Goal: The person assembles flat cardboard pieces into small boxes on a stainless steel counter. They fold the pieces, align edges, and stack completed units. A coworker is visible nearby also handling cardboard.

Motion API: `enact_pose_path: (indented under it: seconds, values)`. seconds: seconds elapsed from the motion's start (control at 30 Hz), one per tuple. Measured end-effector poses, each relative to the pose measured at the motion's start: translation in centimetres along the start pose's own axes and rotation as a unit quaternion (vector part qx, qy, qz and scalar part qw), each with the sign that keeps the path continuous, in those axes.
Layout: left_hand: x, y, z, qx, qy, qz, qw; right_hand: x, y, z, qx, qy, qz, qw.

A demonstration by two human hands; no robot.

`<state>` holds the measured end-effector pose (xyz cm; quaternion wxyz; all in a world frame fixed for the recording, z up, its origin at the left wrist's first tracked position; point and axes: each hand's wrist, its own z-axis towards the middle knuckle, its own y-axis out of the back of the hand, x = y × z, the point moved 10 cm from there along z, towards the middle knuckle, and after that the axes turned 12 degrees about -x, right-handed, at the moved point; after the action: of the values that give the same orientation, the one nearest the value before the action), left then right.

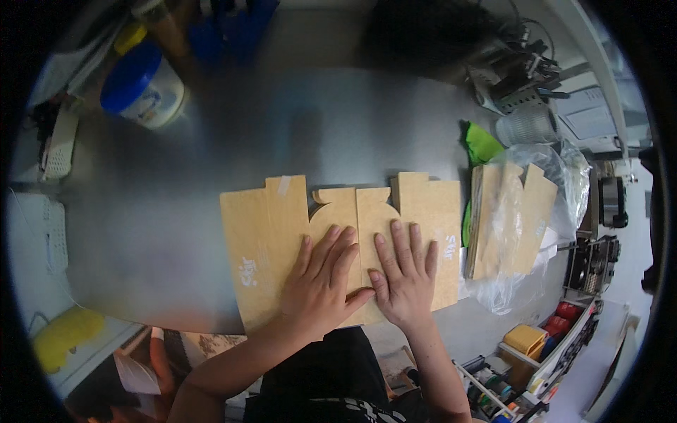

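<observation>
A flat brown cardboard box blank (pixel 264 233) lies across the near edge of the metal table, seemingly on top of others. It has white print at both sides, cut tabs along its far edge and a seam down the middle. My left hand (pixel 319 285) rests flat on its left-centre part, fingers stretched out. Right of the seam, my right hand (pixel 405 278) presses flat with its fingers spread. The two thumbs come close together near the seam. Neither hand grips anything.
To the right, more folded cardboard boxes (pixel 511 218) lie partly in a clear plastic bag (pixel 571 176). Behind them are a green cloth (pixel 482 143) and a clear ribbed container (pixel 529 125). A white tub with a blue lid (pixel 134 83) stands far left on the metal table (pixel 162 211).
</observation>
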<state>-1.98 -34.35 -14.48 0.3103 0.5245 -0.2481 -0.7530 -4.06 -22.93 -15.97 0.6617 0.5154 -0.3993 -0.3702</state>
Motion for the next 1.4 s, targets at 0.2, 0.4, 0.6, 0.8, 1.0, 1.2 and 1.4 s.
enact_pose_path:
  seconds: [0.2,0.4,0.6,0.8,1.0,1.2,1.4]
  values:
    - [2.9,4.7,-2.0,0.052,0.077,-0.010,0.996,0.1,-0.5,0.4,0.039,-0.003,-0.007,0.999]
    - [4.0,4.2,-4.6,0.067,0.082,0.204,0.973,-1.7,0.5,1.7,0.095,0.037,0.085,0.991]
    - [4.9,2.9,-5.5,0.102,0.101,0.253,0.957,-2.4,-0.7,1.0,0.065,0.114,0.016,0.991]
    - [4.1,3.1,-4.2,0.093,0.082,0.271,0.955,-2.1,-0.9,0.9,0.083,0.131,-0.001,0.988]
    - [3.8,1.2,-3.7,0.172,0.032,0.272,0.946,-1.6,-0.8,1.0,0.077,0.147,-0.012,0.986]
    - [3.1,0.5,-3.7,0.173,-0.010,0.248,0.953,-1.6,-0.7,1.0,0.078,0.142,-0.006,0.987]
    - [2.9,0.8,-3.3,0.154,0.008,0.240,0.959,-1.5,-0.2,1.2,0.053,0.131,0.016,0.990]
